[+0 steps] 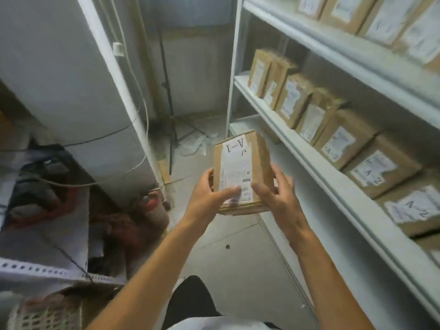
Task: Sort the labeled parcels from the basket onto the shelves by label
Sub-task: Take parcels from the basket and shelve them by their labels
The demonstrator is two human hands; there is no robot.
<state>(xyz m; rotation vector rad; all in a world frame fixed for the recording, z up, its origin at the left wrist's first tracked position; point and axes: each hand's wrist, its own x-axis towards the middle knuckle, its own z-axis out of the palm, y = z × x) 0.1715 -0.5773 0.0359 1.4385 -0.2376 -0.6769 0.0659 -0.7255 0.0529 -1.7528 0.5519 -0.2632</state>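
A small brown cardboard parcel (241, 163) with a white label marked A-1, seen upside down, is held in front of me over the floor. My left hand (209, 194) grips its near left corner with the thumb across the label. My right hand (278, 189) holds its right side, thumb on top. White metal shelves (316, 163) rise on the right. The middle shelf carries a row of parcels labeled A-2 (371, 172). More parcels (381, 22) stand on the upper shelf. A corner of the woven basket (45, 313) shows at bottom left.
A white cabinet or wall panel (71, 79) stands to the left with cables hanging along it. A black tripod stand (170, 115) is in the far corner. Clutter and a red object (152, 203) lie on the floor at left. My dark trouser leg (190, 303) is below.
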